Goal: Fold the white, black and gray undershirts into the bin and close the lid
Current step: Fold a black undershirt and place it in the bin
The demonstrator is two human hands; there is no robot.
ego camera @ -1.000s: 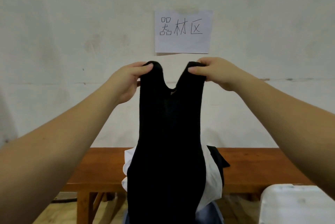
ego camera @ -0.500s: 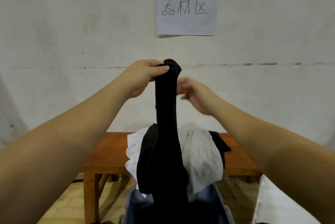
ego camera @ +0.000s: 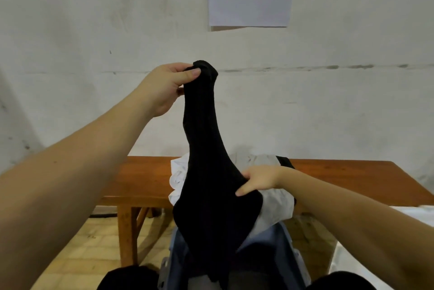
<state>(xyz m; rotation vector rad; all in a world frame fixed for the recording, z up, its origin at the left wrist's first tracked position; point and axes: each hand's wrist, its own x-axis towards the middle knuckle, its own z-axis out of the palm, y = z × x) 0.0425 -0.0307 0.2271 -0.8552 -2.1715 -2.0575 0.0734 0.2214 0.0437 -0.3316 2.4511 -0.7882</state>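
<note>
Clearly the black undershirt (ego camera: 206, 172), hanging down the middle of the frame, is light and limp, so it looks best held at the gathered straps and mid-body. The left hand (ego camera: 164, 87) pinches those straps at centre; the right hand (ego camera: 258, 180) grips the cloth lower right. Behind lie a white undershirt (ego camera: 274, 205) on a wooden bench (ego camera: 141, 179), and the bin (ego camera: 291, 252) gapes below, partly hidden.

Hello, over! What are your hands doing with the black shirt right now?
Left hand pinches the black undershirt straps high. Right hand grips its middle. White undershirt waits on the wooden bench.
</note>
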